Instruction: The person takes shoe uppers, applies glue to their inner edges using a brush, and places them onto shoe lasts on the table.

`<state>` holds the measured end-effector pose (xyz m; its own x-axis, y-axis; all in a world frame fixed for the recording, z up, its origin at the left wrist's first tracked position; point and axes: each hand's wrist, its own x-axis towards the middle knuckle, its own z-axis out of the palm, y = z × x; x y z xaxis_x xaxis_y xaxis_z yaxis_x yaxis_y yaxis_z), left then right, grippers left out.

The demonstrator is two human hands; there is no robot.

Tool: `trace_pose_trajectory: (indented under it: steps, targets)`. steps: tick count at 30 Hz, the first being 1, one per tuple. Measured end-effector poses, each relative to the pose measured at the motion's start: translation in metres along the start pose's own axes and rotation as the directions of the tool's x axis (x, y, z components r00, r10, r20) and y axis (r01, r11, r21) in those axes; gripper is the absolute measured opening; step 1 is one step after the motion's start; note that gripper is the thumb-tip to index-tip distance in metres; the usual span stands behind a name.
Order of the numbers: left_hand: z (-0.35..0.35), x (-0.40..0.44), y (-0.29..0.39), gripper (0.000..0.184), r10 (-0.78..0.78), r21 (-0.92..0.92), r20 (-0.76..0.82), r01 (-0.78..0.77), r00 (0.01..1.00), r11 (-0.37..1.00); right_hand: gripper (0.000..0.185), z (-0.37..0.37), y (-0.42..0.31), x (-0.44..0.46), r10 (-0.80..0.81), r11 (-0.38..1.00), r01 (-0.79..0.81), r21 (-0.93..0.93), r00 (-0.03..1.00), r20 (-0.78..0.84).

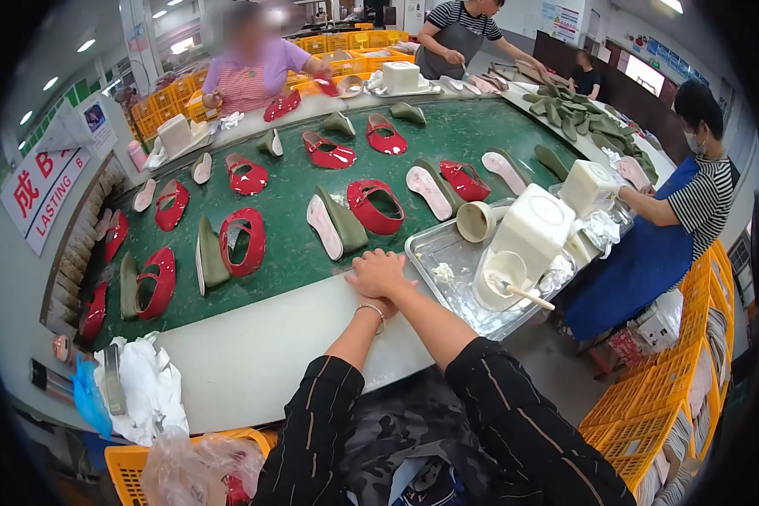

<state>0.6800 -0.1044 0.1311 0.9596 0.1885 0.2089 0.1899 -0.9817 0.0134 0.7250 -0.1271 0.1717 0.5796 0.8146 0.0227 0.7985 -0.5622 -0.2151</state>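
My right hand (377, 273) lies across my left hand (379, 304) at the near edge of the green belt (299, 274). Its fingers look stretched out, with no object in them. The left hand is mostly covered, its fingers hidden; a bracelet (369, 309) circles that wrist. Just beyond the hands stand a red strapped shoe upper (376, 221) and a green wedge sole (346, 223) with a pale insole piece (323, 226) leaning on it. To the right, a metal tray (434, 246) carries a white block-shaped container (535, 221) and a tub (491, 291) with a brush (527, 295).
Several more red uppers and green soles are spread over the belt. Co-workers stand at the far side and at the right (691, 194). White crumpled cloth (148, 384) lies at the table's left end. Yellow crates (641, 422) are stacked at lower right.
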Motion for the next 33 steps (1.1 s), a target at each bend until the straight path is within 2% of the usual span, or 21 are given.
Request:
trace_pose_trajectory:
  steps: [2,5,7,8,9,11,13,17,23,26,29,30,32,33]
  targets:
    - [0.000,0.005,-0.002,0.077,-0.020,-0.024,-0.015,0.020,1.000,1.000,0.044,-0.002,0.000,0.002,0.007,1.000,-0.006,-0.013,1.000,0.020]
    - [0.000,0.013,-0.006,0.080,0.008,-0.083,0.086,-0.001,0.996,0.997,0.045,-0.009,-0.004,0.007,0.039,0.999,-0.035,-0.036,0.995,0.097]
    - [0.001,0.015,-0.007,0.083,-0.019,-0.092,-0.032,0.016,0.999,0.996,0.040,-0.012,-0.006,0.010,0.017,0.996,-0.010,-0.089,0.997,0.075]
    - [0.001,0.019,-0.006,0.083,-0.021,-0.094,-0.031,0.018,0.999,0.995,0.036,-0.013,-0.007,0.011,-0.005,0.990,0.012,-0.140,0.999,0.050]
    - [-0.028,0.019,-0.002,0.083,-0.096,-0.097,0.104,0.106,0.990,0.990,0.036,-0.017,-0.009,0.011,-0.005,0.990,0.013,-0.141,0.999,0.052]
    - [-0.033,0.020,0.000,0.083,-0.167,-0.092,0.240,0.194,0.956,0.977,0.044,-0.023,-0.011,0.008,0.003,0.989,0.003,-0.148,0.999,0.037]
    - [-0.028,0.022,-0.001,0.081,-0.169,-0.092,0.261,0.199,0.950,0.976,0.043,-0.021,-0.009,0.009,0.015,0.991,-0.011,-0.133,1.000,0.026]
    - [-0.013,0.021,-0.004,0.077,-0.119,-0.085,0.178,0.136,0.977,0.987,0.043,-0.008,-0.001,0.016,0.030,0.996,-0.025,-0.085,0.998,0.053]
    - [-0.010,0.017,-0.005,0.071,-0.070,-0.041,0.098,0.075,0.993,0.996,0.042,-0.011,-0.001,0.012,0.049,0.993,-0.040,-0.113,0.996,0.077]
    - [0.049,0.037,-0.018,0.066,0.027,0.032,-0.004,-0.027,1.000,0.999,0.044,-0.015,-0.004,0.012,0.068,0.994,-0.057,-0.098,0.991,0.114]
    - [0.116,0.069,-0.031,0.066,-0.061,0.191,0.076,0.045,0.995,0.981,0.045,-0.018,-0.006,0.013,0.084,0.993,-0.071,-0.089,0.986,0.145]
    - [0.118,0.073,-0.033,0.066,-0.121,0.077,0.063,0.116,0.991,0.990,0.045,-0.017,-0.004,0.014,0.084,0.994,-0.073,-0.081,0.985,0.152]
    - [0.124,0.079,-0.031,0.066,-0.178,-0.040,0.057,0.181,0.982,0.983,0.045,-0.014,0.001,0.017,0.079,0.996,-0.070,-0.054,0.981,0.179]
    - [0.109,0.079,-0.027,0.056,-0.262,-0.092,0.066,0.267,0.963,0.959,0.045,-0.014,0.002,0.017,0.080,0.996,-0.072,-0.053,0.981,0.177]
